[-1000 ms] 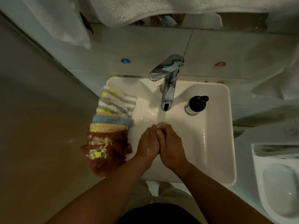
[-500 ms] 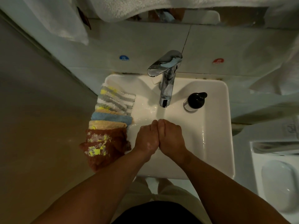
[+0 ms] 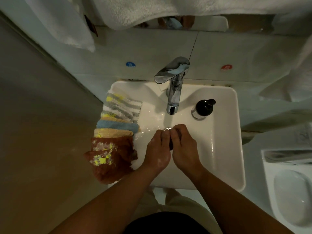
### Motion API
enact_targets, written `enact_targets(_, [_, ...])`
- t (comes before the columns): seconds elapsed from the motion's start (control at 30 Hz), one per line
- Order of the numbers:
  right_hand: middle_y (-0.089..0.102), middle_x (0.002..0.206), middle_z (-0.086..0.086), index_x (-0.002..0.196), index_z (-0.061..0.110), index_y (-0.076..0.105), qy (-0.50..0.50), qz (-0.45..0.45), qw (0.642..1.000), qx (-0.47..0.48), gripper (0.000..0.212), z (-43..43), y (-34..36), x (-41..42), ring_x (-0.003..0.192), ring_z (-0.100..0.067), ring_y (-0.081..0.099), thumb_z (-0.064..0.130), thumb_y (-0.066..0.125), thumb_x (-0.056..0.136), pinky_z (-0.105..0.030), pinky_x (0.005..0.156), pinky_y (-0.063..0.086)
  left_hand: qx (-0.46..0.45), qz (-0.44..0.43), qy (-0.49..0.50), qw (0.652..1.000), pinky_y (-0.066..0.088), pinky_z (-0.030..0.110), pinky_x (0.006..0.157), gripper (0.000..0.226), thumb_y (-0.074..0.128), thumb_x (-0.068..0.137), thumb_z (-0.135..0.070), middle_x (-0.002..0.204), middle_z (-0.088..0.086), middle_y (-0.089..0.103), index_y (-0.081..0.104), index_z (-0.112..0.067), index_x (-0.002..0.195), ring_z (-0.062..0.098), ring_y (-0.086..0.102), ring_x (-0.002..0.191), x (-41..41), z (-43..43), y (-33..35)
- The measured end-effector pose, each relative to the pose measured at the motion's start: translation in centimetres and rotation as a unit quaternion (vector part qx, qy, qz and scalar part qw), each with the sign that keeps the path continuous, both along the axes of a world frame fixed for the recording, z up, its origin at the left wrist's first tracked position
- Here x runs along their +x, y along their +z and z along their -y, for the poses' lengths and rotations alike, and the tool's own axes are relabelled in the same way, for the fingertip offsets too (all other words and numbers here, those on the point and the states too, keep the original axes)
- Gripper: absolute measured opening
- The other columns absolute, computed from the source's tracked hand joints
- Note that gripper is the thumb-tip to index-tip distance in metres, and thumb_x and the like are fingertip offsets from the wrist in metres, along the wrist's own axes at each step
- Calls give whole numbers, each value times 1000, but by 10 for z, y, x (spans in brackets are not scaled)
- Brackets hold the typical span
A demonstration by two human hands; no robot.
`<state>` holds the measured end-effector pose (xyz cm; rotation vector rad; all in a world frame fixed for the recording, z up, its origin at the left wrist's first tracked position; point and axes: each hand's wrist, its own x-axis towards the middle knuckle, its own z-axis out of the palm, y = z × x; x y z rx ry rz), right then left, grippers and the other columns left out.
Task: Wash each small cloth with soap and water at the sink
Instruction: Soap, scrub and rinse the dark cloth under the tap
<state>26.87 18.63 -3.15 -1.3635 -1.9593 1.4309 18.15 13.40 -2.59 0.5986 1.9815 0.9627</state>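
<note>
While water [image 3: 168,120] falls from the one chrome tap [image 3: 173,92], the white square sink [image 3: 224,149] stands against a wall of pale tiles [image 3: 152,53]. Beige floor [image 3: 42,141] is at its left side and one white toilet [image 3: 290,191] at its right. Two round stickers are on the tiles: one blue sticker [image 3: 130,64] and one red sticker [image 3: 226,67]. White towels [image 3: 135,10] hang above. One soap bottle [image 3: 203,108] with a black pump stands upright at the back of the sink, just right of the tap.

On the left rim lies a row of small cloths, each overlapping the next: one striped cloth [image 3: 122,105] in grey, white and yellow, one thin tan cloth [image 3: 116,119], one blue cloth [image 3: 118,126], one yellow cloth [image 3: 113,133], and the brown cloth [image 3: 111,154] nearest the person. Whether the brown is one piece or two, I cannot tell.

Both hands are low in the basin beside the drain [image 3: 168,129], touching each other. The grip of the left hand [image 3: 157,149] and of the right hand [image 3: 184,146] is closed, fingers curled around one dark cloth [image 3: 171,146]; only a little of it shows between them.
</note>
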Motion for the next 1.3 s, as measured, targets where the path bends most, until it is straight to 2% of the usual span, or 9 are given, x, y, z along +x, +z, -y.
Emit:
enact_targets(0.17, [64,74,6,87,12,62,22,51,994,89,40,-2,5,-7,66,-9,60,34,36,106,-22,65,46,-4,-135,-108,985,52,40,83,69,14,96,-43,102,19,72,66,-2,117,33,68,93,-3,-5,8])
enact_targets(0.33, [58,73,-7,84,8,59,37,67,996,37,32,-9,19,-8,73,-30,56,24,40,105,-39,71,44,-35,-143,-132,980,42,31,76,57,21,100,-32,101,25,70,64,4,110,38,65,90,-10,-9,11])
enact_targets(0.5, [56,73,-7,82,8,57,45,86,995,24,30,-5,20,-7,72,-25,52,21,40,104,-36,70,41,-82,-101,-124,984,30,17,70,37,29,110,-19,100,15,68,62,-9,99,12,48,78,-9,-6,11])
enact_targets(0.73, [59,67,-5,78,6,57,42,2,998,46,40,-2,16,-6,63,-23,56,32,36,100,-40,60,46,4,-123,-128,984,35,18,64,40,32,109,-21,73,-7,57,57,-20,79,7,52,65,-11,2,16])
enact_targets(0.9, [73,97,-5,109,22,57,-127,-76,948,-282,38,-7,11,-1,88,-24,72,56,63,93,-36,75,59,68,90,22,993,54,30,88,16,53,98,-37,104,-4,66,57,-31,112,9,64,96,-9,18,10])
enact_targets(0.97, [76,102,-6,110,16,64,-108,-97,920,-365,31,-7,11,4,93,-23,75,41,69,93,-37,81,61,47,100,13,994,55,35,96,47,69,90,-30,119,-5,66,51,-35,133,9,65,109,-15,25,1])
enact_targets(1.1, [76,96,-12,107,9,71,-91,-109,945,-296,18,-15,10,11,95,-34,73,4,69,90,-36,78,60,48,114,-12,992,56,39,95,67,83,67,-37,117,-6,71,57,-33,128,12,67,108,-28,25,-5])
enact_targets(1.23, [75,105,-2,115,16,65,-56,-120,930,-344,27,-14,16,4,99,-20,73,32,68,94,-42,86,61,91,53,-54,993,58,25,81,57,84,78,-8,114,-9,65,52,-36,117,13,65,106,-31,23,1])
enact_targets(1.3, [75,100,2,110,21,65,-51,-75,966,-243,30,-12,13,1,94,-14,73,39,74,89,-41,84,61,108,72,-83,988,58,27,87,59,86,74,-12,119,-10,63,50,-29,119,10,63,112,-29,23,1])
